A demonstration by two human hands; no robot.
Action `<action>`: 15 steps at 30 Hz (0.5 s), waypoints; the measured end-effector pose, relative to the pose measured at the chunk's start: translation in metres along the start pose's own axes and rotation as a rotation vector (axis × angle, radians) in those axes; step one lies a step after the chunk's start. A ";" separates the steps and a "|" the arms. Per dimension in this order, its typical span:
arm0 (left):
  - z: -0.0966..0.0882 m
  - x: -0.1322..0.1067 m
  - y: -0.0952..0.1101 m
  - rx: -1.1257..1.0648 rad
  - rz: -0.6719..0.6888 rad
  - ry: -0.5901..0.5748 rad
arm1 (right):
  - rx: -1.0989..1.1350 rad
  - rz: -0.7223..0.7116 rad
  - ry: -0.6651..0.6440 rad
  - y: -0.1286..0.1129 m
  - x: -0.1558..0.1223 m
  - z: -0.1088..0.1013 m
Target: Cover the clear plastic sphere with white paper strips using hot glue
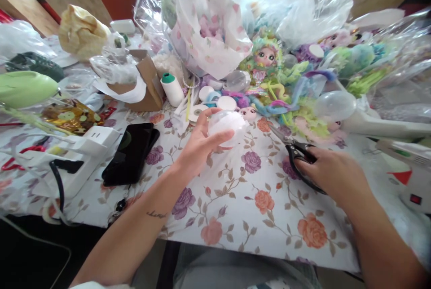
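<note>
My left hand (205, 138) curls round a translucent, rounded plastic shell (226, 128) with white fluffy material in it, just above the flowered tablecloth (232, 199). Over to the right, my right hand (332, 170) has its fingers on the black handles of a pair of scissors (299, 156). The blades point away to the upper left, low over the cloth; some fingers are hidden under the hand. Just behind the shell lies a small doll face (248, 113). White round discs (226, 102) lie near it.
Colourful dolls (264, 57), plush strands and plastic bags (296, 10) crowd the back. A white thread cone (172, 90) stands by a cardboard box (148, 84). Black phones (129, 152) and a white power strip (72, 161) lie left. A white glue-gun-like tool (380, 129) is at right.
</note>
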State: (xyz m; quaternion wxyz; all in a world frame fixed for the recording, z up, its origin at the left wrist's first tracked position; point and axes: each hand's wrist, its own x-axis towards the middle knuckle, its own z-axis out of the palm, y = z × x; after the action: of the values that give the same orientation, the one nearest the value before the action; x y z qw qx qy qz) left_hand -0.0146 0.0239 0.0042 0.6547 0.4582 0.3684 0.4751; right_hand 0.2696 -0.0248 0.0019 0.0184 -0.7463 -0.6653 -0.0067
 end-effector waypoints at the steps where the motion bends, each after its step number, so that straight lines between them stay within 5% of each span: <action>1: 0.000 0.000 0.000 -0.015 -0.018 -0.011 | -0.016 0.012 -0.034 -0.002 -0.001 0.000; 5: -0.001 0.000 -0.003 -0.117 -0.108 -0.141 | 0.012 -0.024 -0.033 -0.005 -0.001 0.006; 11: -0.001 0.002 -0.009 -0.247 -0.256 -0.264 | 0.325 -0.265 0.322 0.007 -0.006 0.010; 15: 0.000 0.003 -0.012 -0.261 -0.231 -0.215 | 0.354 0.061 0.605 0.037 -0.024 0.009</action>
State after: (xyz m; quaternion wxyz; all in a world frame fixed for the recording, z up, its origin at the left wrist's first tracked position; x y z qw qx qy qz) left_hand -0.0105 0.0254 -0.0072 0.7942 0.3723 0.2817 0.3889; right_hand 0.3036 -0.0530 -0.0090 0.3440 -0.7154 -0.5979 -0.1115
